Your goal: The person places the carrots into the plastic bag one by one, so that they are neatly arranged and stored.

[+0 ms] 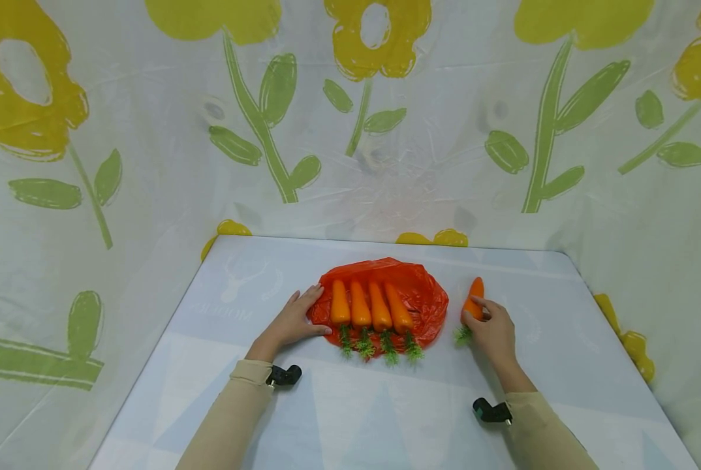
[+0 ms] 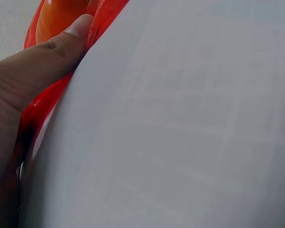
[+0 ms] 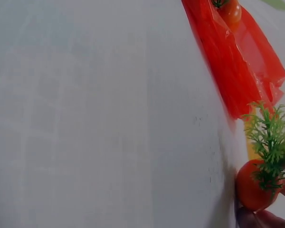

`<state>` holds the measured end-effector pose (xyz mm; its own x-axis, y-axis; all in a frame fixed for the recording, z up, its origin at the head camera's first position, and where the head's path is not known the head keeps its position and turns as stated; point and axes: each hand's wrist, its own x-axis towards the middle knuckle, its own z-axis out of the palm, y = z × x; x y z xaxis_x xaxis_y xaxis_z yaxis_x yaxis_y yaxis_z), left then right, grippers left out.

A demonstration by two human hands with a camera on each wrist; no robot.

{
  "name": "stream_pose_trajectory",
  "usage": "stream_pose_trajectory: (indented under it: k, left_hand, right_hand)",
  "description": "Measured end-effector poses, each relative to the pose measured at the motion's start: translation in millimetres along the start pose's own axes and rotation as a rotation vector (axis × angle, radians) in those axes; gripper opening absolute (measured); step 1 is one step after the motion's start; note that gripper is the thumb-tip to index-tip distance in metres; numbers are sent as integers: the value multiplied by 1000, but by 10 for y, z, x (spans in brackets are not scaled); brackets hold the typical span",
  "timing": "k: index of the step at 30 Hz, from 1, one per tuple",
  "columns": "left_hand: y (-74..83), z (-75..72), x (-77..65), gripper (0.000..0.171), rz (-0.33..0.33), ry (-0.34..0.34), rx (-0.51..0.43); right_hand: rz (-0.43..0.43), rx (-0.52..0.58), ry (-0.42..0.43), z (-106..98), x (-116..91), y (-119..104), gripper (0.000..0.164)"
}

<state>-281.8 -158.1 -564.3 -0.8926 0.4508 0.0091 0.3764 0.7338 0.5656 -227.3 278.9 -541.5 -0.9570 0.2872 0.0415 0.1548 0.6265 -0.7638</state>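
A red plastic bag (image 1: 435, 305) lies flattened on the table with several orange carrots (image 1: 359, 305) side by side on it, their green tops toward the person. My left hand (image 1: 294, 318) rests on the bag's left edge, fingers spread and straight. In the left wrist view its thumb (image 2: 52, 52) lies along the red plastic beside one carrot. Right of the bag, my right hand (image 1: 494, 329) pinches a single carrot (image 1: 476, 290) between thumb and fingers. That carrot's leafy top (image 3: 270, 137) shows close up in the right wrist view.
The pale table (image 1: 350, 405) has faint printed triangles and a deer-head print (image 1: 241, 277) at its back left. A white curtain (image 1: 433, 170) with yellow flowers surrounds it at the back and sides. Both wrists carry small black cameras (image 1: 491, 411).
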Motion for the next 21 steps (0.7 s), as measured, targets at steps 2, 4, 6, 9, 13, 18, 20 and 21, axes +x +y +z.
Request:
stream_pose_trajectory:
  k: [2, 4, 6, 9, 13, 18, 20, 21]
  left_hand:
    - [-10, 3, 0, 104, 10, 5, 8]
    - [-13, 4, -1, 104, 11, 6, 11]
    - [-8, 2, -2, 105, 8, 4, 7]
    - [-4, 2, -6, 105, 2, 0, 5]
    - [1, 1, -9, 105, -1, -2, 2]
    - [0, 6, -5, 105, -4, -1, 3]
    - [-5, 9, -1, 105, -6, -1, 4]
    - [-8, 11, 0, 105, -8, -1, 4]
  right_hand:
    - [-1, 5, -10, -32, -23, 7, 51]
    - [1, 11, -21, -62, -43, 16, 52]
    - [5, 14, -33, -92, -61, 26, 52]
    - [16, 6, -51, -136, -77, 58, 53]
    - [30, -19, -72, -202, -97, 110, 53]
    - [47, -41, -94, -290, -113, 164, 53]
    - [43, -43, -102, -321, -116, 182, 53]
    - [38, -43, -106, -331, -118, 191, 53]
